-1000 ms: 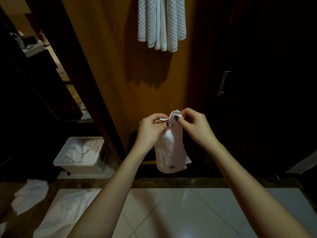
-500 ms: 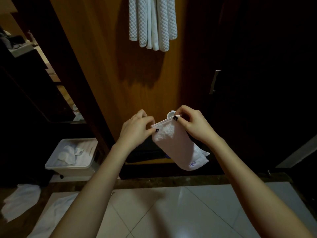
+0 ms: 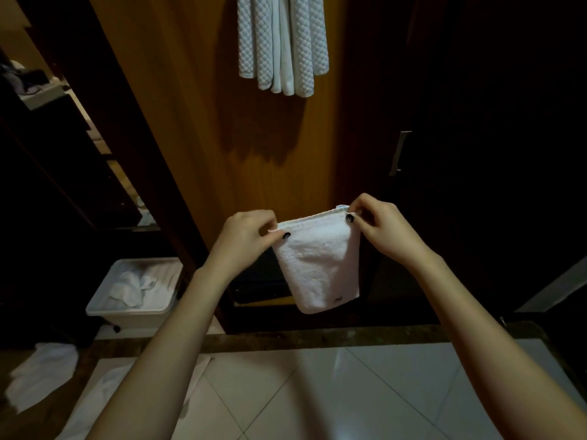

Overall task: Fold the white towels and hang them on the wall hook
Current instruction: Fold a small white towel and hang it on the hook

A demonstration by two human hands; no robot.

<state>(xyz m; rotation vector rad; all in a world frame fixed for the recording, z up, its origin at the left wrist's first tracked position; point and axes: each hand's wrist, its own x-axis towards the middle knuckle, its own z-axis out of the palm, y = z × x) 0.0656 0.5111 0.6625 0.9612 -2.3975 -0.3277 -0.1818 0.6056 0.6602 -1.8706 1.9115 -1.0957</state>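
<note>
The left hand (image 3: pixel 244 239) and the right hand (image 3: pixel 386 231) each pinched a top corner of a small folded white terry towel (image 3: pixel 319 265) between thumb and fingers, holding its hemmed upper edge taut and tilted, higher on the right. The towel hung in the air with its long axis downward, its lower end free above the white tiled floor (image 3: pixel 365 392). Beyond it stood an orange-brown wooden panel (image 3: pixel 197 138), where white waffle-textured towels (image 3: pixel 282 42) hung high up, well apart. To the left sat a white plastic bin (image 3: pixel 127 312) holding crumpled cloths.
</note>
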